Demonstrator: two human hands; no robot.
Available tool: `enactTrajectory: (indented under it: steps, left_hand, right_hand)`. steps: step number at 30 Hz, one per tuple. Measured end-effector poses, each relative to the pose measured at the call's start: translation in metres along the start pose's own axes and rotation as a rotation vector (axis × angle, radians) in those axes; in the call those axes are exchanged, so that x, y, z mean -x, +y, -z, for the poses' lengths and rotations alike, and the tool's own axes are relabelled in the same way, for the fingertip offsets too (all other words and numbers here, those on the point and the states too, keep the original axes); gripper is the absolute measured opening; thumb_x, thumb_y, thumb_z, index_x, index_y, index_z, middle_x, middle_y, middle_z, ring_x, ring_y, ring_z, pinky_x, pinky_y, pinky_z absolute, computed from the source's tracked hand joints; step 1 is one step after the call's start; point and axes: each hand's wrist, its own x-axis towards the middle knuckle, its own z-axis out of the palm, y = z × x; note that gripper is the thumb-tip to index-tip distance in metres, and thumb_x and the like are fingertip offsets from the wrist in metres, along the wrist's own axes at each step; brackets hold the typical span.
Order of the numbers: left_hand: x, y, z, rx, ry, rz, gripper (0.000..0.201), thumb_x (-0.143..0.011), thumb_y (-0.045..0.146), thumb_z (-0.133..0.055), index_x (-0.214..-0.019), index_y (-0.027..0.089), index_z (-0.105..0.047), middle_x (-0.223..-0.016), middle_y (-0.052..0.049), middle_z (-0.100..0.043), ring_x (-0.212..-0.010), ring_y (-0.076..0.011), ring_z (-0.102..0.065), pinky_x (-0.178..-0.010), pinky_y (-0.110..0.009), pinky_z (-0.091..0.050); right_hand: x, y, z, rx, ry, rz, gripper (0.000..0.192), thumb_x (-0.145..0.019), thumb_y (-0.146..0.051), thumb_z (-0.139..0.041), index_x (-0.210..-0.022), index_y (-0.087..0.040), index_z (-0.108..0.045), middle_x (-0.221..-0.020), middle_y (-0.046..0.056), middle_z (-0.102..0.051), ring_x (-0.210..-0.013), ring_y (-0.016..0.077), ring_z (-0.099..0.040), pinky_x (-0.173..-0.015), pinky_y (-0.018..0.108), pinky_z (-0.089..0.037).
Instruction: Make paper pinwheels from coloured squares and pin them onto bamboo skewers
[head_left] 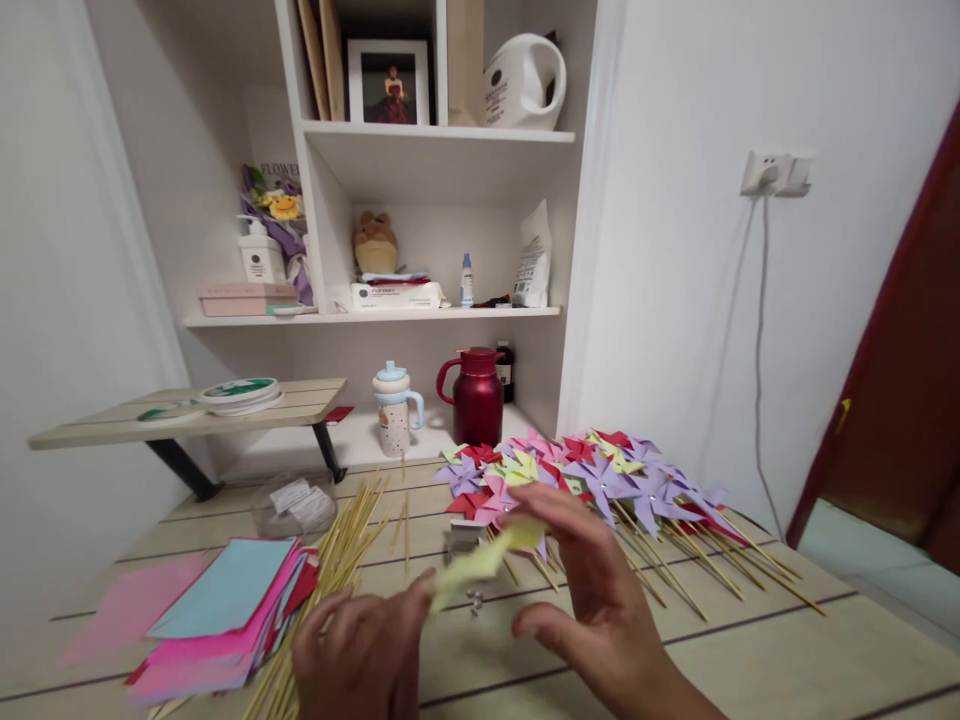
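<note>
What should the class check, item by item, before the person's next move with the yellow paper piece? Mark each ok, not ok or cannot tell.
1. Yellow paper piece held between both hands, off the table: ok.
2. Left hand and right hand both in view: ok.
3. Paper's folds sharp enough to judge: cannot tell, it is blurred.
4. Wooden sticks lying beside the left hand: ok.
5. Coloured paper stack lying left of the sticks: ok.
6. Finished pinwheels piled behind the hands, apart from the paper stack: ok.
</note>
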Motion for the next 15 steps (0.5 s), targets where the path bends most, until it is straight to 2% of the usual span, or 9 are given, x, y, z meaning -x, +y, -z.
enactTrajectory:
  steps: [2, 4, 6, 8, 10, 12, 15]
  left_hand:
    - [0.001, -0.003, -0.006, 0.157, -0.124, 0.427, 0.019, -0.086, 0.034, -0.058, -0.091, 0.027, -0.076, -0.074, 0.000, -0.076, -0.074, -0.0216, -0.066, -0.081, -0.035, -0.045]
    - [-0.001, -0.004, -0.013, 0.352, -0.245, 0.835, 0.025, -0.076, 0.044, -0.063, -0.083, 0.022, -0.074, -0.069, -0.002, -0.075, -0.067, -0.0238, -0.064, -0.069, -0.034, -0.047]
    - [-0.004, -0.003, -0.018, 0.526, -0.292, 1.054, 0.032, -0.066, 0.050, -0.067, -0.074, 0.020, -0.072, -0.063, -0.004, -0.072, -0.060, -0.0228, -0.059, -0.064, -0.034, -0.047]
    - [-0.008, 0.000, -0.021, 0.620, -0.271, 1.141, 0.033, -0.058, 0.051, -0.069, -0.066, 0.019, -0.070, -0.059, -0.005, -0.070, -0.058, -0.0214, -0.055, -0.063, -0.033, -0.046]
    - [-0.009, 0.002, -0.022, 0.658, -0.259, 1.170, 0.032, -0.057, 0.050, -0.070, -0.062, 0.019, -0.069, -0.060, -0.005, -0.070, -0.060, -0.0207, -0.054, -0.065, -0.033, -0.045]
    - [-0.007, 0.003, -0.021, 0.665, -0.256, 1.187, 0.031, -0.060, 0.048, -0.069, -0.064, 0.018, -0.070, -0.063, -0.005, -0.071, -0.064, -0.0205, -0.054, -0.069, -0.032, -0.045]
    - [-0.001, 0.001, -0.020, 0.670, -0.252, 1.223, 0.031, -0.066, 0.047, -0.068, -0.072, 0.016, -0.073, -0.073, -0.007, -0.073, -0.071, -0.0205, -0.056, -0.074, -0.032, -0.044]
  right_hand:
    - [-0.002, 0.003, 0.000, -0.046, 0.075, -0.093, 0.070, -0.080, -0.045, -0.076, -0.141, -0.037, -0.043, -0.150, 0.008, -0.042, -0.130, 0.0305, -0.049, -0.108, 0.049, -0.042]
    - [-0.006, 0.006, 0.001, -0.099, 0.174, -0.226, 0.062, -0.086, -0.047, -0.068, -0.142, -0.039, -0.040, -0.152, 0.007, -0.038, -0.128, 0.0277, -0.051, -0.105, 0.046, -0.044]
    - [-0.009, 0.010, 0.002, -0.120, 0.273, -0.383, 0.050, -0.091, -0.046, -0.062, -0.137, -0.039, -0.045, -0.148, 0.005, -0.044, -0.126, 0.0255, -0.053, -0.103, 0.044, -0.045]
    - [-0.011, 0.016, 0.002, -0.144, 0.337, -0.529, 0.045, -0.090, -0.049, -0.061, -0.131, -0.035, -0.051, -0.140, 0.006, -0.051, -0.120, 0.0248, -0.057, -0.102, 0.043, -0.045]
    - [-0.010, 0.022, 0.000, -0.202, 0.347, -0.660, 0.044, -0.087, -0.051, -0.063, -0.125, -0.031, -0.055, -0.128, 0.006, -0.059, -0.110, 0.0237, -0.062, -0.098, 0.041, -0.047]
    - [-0.008, 0.026, -0.003, -0.271, 0.307, -0.768, 0.041, -0.084, -0.051, -0.067, -0.117, -0.026, -0.060, -0.112, 0.006, -0.065, -0.094, 0.0206, -0.065, -0.088, 0.037, -0.050]
    - [-0.005, 0.028, -0.009, -0.299, 0.179, -0.859, 0.032, -0.080, -0.049, -0.071, -0.091, -0.019, -0.065, -0.084, 0.003, -0.068, -0.070, 0.0139, -0.061, -0.068, 0.027, -0.049]
